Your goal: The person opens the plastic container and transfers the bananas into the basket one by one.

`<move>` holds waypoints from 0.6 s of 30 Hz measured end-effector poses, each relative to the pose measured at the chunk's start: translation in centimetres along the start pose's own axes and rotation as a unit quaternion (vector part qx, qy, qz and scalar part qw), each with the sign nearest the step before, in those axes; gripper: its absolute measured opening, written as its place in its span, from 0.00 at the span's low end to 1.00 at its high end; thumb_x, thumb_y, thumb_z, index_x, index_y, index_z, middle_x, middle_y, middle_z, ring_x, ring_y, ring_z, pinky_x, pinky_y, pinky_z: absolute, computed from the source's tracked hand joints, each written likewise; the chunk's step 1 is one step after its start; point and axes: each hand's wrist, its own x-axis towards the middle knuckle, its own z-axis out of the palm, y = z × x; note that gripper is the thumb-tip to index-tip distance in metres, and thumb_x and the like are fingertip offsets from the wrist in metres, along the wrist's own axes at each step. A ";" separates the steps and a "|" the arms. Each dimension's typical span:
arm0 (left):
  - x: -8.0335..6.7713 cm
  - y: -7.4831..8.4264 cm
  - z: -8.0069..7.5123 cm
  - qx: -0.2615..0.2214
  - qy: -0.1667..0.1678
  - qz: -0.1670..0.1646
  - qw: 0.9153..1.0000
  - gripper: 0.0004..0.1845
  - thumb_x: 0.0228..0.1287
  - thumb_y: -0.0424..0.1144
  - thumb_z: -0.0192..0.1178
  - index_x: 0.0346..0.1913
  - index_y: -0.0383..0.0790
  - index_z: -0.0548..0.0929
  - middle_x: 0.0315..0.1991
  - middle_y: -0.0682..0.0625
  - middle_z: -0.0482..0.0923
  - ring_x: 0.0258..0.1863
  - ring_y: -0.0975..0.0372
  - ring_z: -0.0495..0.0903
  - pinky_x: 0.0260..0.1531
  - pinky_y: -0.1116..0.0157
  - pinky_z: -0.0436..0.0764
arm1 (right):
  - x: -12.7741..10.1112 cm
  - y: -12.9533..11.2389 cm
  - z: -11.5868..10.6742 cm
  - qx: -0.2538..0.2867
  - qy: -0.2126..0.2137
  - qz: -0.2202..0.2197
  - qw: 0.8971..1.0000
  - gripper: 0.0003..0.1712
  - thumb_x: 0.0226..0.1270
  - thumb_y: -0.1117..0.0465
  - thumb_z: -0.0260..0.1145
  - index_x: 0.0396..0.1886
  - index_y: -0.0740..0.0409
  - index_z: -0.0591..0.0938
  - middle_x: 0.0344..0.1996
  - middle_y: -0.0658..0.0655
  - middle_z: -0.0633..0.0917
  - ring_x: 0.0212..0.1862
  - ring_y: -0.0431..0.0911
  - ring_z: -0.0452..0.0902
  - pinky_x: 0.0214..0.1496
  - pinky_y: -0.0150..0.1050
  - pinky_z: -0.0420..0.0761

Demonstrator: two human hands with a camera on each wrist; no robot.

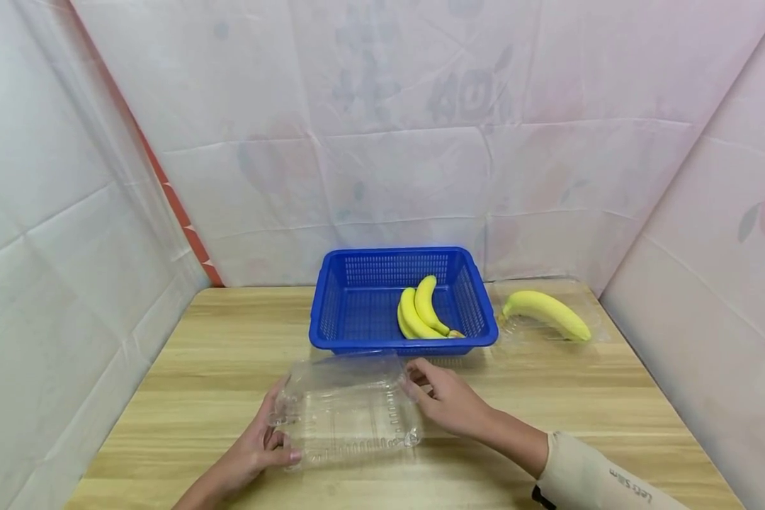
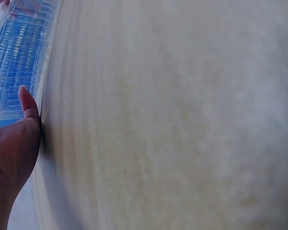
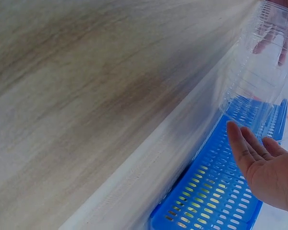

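Sleeve [image 1: 602,476] print unreadable, perhaps "Let's Slim" | left hand [image 1: 255,446] grips clear tray [image 1: 347,411] | right hand [image 1: 449,400] flat against it

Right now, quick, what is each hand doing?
Left hand: grips the near left corner of the clear plastic box, thumb curled over its edge.
Right hand: open, straight fingers touching the box's right side.

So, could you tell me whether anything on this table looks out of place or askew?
One banana lies outside the blue basket, on a clear plastic tray to its right, while the others sit inside. Nothing is spilled or damaged.
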 end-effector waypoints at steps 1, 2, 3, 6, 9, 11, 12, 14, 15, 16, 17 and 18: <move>0.0 0.0 0.0 -0.002 -0.001 0.000 1.000 0.66 0.65 0.23 0.66 0.87 0.57 0.28 0.80 0.18 0.38 0.46 0.58 0.86 0.46 0.64 0.90 | 0.0 0.0 0.0 -0.001 -0.001 0.002 1.000 0.24 0.85 0.39 0.55 0.61 0.50 0.81 0.55 0.55 0.91 0.58 0.49 0.88 0.54 0.42 0.89; 0.0 0.1 0.0 -0.004 0.000 0.000 1.000 0.66 0.65 0.23 0.67 0.87 0.57 0.28 0.81 0.18 0.37 0.45 0.59 0.86 0.45 0.64 0.90 | 0.0 0.0 0.0 -0.003 -0.001 0.003 1.000 0.25 0.85 0.39 0.55 0.62 0.51 0.81 0.55 0.55 0.91 0.58 0.49 0.88 0.54 0.42 0.89; 0.0 0.1 0.0 -0.005 0.000 -0.002 1.000 0.67 0.64 0.23 0.67 0.87 0.57 0.27 0.81 0.19 0.36 0.44 0.60 0.86 0.45 0.65 0.90 | 0.0 0.0 0.0 -0.004 -0.002 0.003 1.000 0.26 0.85 0.39 0.55 0.64 0.51 0.80 0.55 0.55 0.91 0.57 0.49 0.88 0.54 0.42 0.89; 0.0 0.1 0.0 -0.006 0.004 -0.008 1.000 0.67 0.64 0.23 0.67 0.87 0.56 0.27 0.81 0.18 0.37 0.46 0.59 0.86 0.46 0.65 0.90 | 0.0 0.1 0.1 -0.005 -0.005 0.003 1.000 0.30 0.85 0.39 0.55 0.70 0.56 0.78 0.55 0.57 0.90 0.57 0.49 0.88 0.55 0.44 0.90; 0.0 0.1 0.0 -0.005 0.006 -0.007 1.000 0.66 0.65 0.24 0.67 0.87 0.54 0.27 0.80 0.18 0.38 0.51 0.55 0.86 0.49 0.64 0.90 | 0.0 0.2 0.2 -0.008 -0.008 0.003 1.000 0.33 0.86 0.41 0.55 0.75 0.59 0.75 0.57 0.59 0.90 0.57 0.51 0.89 0.57 0.47 0.90; 0.0 0.1 0.0 -0.007 0.005 -0.004 1.000 0.65 0.65 0.25 0.67 0.87 0.53 0.28 0.80 0.17 0.38 0.55 0.53 0.85 0.52 0.63 0.89 | 0.0 0.3 0.2 -0.012 -0.012 0.003 1.000 0.35 0.86 0.41 0.55 0.77 0.60 0.72 0.59 0.61 0.89 0.58 0.52 0.89 0.59 0.49 0.90; 0.0 0.2 0.0 -0.008 0.006 -0.005 1.000 0.65 0.66 0.25 0.67 0.87 0.52 0.28 0.80 0.18 0.38 0.56 0.53 0.85 0.52 0.63 0.89 | 0.0 0.4 0.2 -0.013 -0.014 0.003 1.000 0.36 0.86 0.41 0.54 0.79 0.60 0.71 0.60 0.61 0.89 0.59 0.52 0.89 0.59 0.50 0.89; 0.0 0.1 0.0 -0.007 0.006 -0.005 1.000 0.65 0.65 0.25 0.67 0.87 0.52 0.28 0.81 0.18 0.37 0.59 0.54 0.84 0.54 0.64 0.88 | 0.0 0.4 0.3 -0.017 -0.018 0.003 1.000 0.38 0.86 0.41 0.53 0.81 0.61 0.68 0.62 0.62 0.88 0.60 0.53 0.88 0.61 0.51 0.89; 0.0 0.1 -0.1 -0.006 0.006 -0.008 1.000 0.65 0.65 0.25 0.68 0.87 0.52 0.28 0.81 0.19 0.37 0.60 0.54 0.83 0.55 0.64 0.88 | 0.0 0.5 0.3 -0.018 -0.021 0.002 1.000 0.39 0.86 0.40 0.53 0.82 0.61 0.67 0.62 0.62 0.88 0.61 0.54 0.88 0.62 0.51 0.89; -0.1 0.1 -0.1 -0.005 0.009 -0.012 1.000 0.66 0.65 0.25 0.68 0.87 0.53 0.28 0.82 0.20 0.37 0.61 0.55 0.83 0.55 0.63 0.88 | 0.0 0.5 0.3 -0.016 -0.025 0.001 1.000 0.40 0.86 0.40 0.52 0.83 0.61 0.65 0.63 0.62 0.87 0.62 0.54 0.88 0.63 0.52 0.88; -0.1 0.1 -0.1 -0.003 0.011 -0.016 1.000 0.66 0.64 0.25 0.68 0.87 0.53 0.28 0.82 0.21 0.37 0.62 0.55 0.82 0.56 0.63 0.88 | 0.0 0.6 0.3 -0.014 -0.028 0.001 1.000 0.41 0.86 0.40 0.52 0.84 0.61 0.63 0.65 0.63 0.87 0.63 0.54 0.87 0.63 0.52 0.88; -0.1 0.1 -0.2 0.000 0.011 -0.016 1.000 0.66 0.64 0.26 0.68 0.87 0.53 0.28 0.82 0.21 0.37 0.62 0.55 0.81 0.56 0.63 0.88 | 0.1 0.6 0.3 -0.010 -0.030 0.001 1.000 0.41 0.86 0.39 0.52 0.85 0.61 0.61 0.66 0.63 0.86 0.64 0.55 0.87 0.64 0.52 0.88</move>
